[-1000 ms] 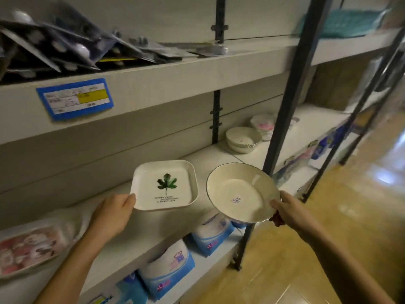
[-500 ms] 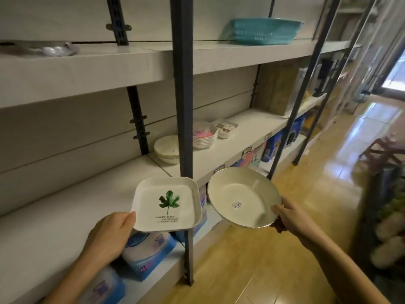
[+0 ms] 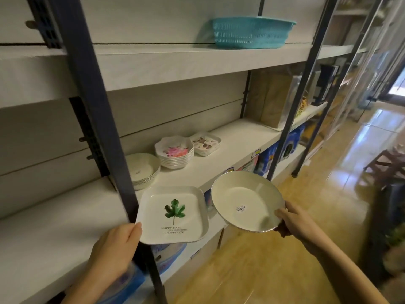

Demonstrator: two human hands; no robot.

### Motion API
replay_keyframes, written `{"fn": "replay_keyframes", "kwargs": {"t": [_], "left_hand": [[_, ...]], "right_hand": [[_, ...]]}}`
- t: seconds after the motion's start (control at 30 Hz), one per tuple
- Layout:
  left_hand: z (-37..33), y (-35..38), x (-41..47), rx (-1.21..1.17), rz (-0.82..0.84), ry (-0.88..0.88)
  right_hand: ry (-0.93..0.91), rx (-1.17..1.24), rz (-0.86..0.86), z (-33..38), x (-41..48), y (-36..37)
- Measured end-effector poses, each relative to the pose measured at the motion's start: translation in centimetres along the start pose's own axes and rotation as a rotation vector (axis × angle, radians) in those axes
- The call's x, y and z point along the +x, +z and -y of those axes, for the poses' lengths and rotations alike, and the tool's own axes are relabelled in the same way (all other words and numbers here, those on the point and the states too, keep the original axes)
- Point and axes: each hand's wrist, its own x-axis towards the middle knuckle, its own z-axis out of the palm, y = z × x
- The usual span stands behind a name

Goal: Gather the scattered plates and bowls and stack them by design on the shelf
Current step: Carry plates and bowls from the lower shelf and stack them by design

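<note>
Down at the near edge, the left hand (image 3: pixel 114 249) grips the near-left corner of a square white plate (image 3: pixel 173 216), thumb on top of the rim and the fingers hidden underneath; the plate carries a green leaf print with small lettering below it. Right alongside, with a thin gap between the two, the right hand (image 3: pixel 293 222) pinches the near-right edge of a round cream plate (image 3: pixel 245 200), thumb over its wavy rim, and a barcode sticker (image 3: pixel 241 208) sits in the well. Both plates are held in the air, tilted towards the camera, out in front of the middle shelf (image 3: pixel 54 233) rather than on it. Under the square plate, blue packages (image 3: pixel 168 253) lie on the lower shelf, and the glossy yellow floor (image 3: pixel 252 270) runs beneath the round one. A dark upright post (image 3: pixel 105 128) rises just behind the left hand. Past it, on the middle shelf, three stacks stand in a row: cream round bowls (image 3: pixel 142 170) nearest, partly hidden by the post, then scalloped bowls with a pink flower print (image 3: pixel 175 153), then square plates with a brown print (image 3: pixel 206 142), each stack just beside the next. Farther along the same board, brown wrapped packs (image 3: pixel 269 99) stand against the back. Up top, a teal plastic basket (image 3: pixel 249 31) rests on the upper shelf.
</note>
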Motion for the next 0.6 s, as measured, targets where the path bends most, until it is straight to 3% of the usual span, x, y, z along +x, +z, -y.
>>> {"fn": "replay_keyframes", "kwargs": {"t": [0.3, 0.6], "left_hand": [[-4.3, 2.0, 3.5, -0.029, -0.055, -0.214], [-7.4, 4.7, 4.5, -0.088, -0.201, -0.562]], "right_hand": [[-0.137, 0.004, 0.158, 2.9, 11.7, -2.7], [-0.253, -0.064, 0.478, 8.3, 22.9, 1.9]]}}
